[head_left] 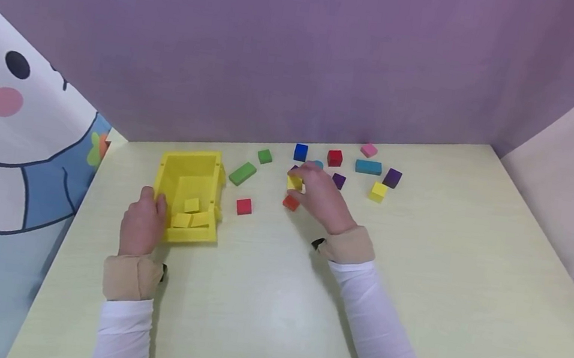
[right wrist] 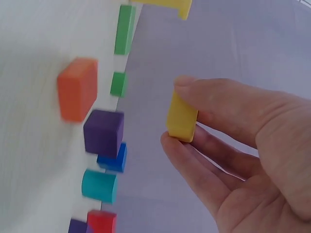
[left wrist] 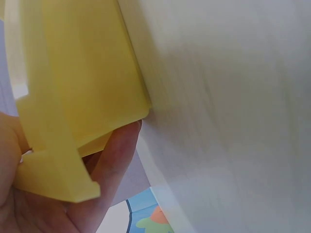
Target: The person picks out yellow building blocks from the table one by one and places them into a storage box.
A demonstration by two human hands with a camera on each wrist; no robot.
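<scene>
On the left of the table, a yellow plastic bin (head_left: pixel 175 165) holds a few yellow blocks (head_left: pixel 192 205). My left hand (head_left: pixel 142 220) grips the bin by its left side wall; close up in the left wrist view, fingers curl under the rim of the bin (left wrist: pixel 92 73). Between thumb and fingers, my right hand (head_left: pixel 323 199) pinches a yellow block (right wrist: pixel 181 117) raised off the table. Near that hand lie an orange block (right wrist: pixel 77 90), a purple block (right wrist: pixel 103 132) and a teal cylinder (right wrist: pixel 99 186). The right hand partly covers some of these in the head view.
Two green blocks (head_left: pixel 242 174) and a red block (head_left: pixel 243 206) lie right of the bin. Further back are blue (head_left: pixel 301 152), red (head_left: pixel 335 158), pink (head_left: pixel 369 150), light-blue (head_left: pixel 368 167), purple (head_left: pixel 392 178) and yellow (head_left: pixel 378 192) blocks. A purple curtain (head_left: pixel 303 54) borders the table's back edge.
</scene>
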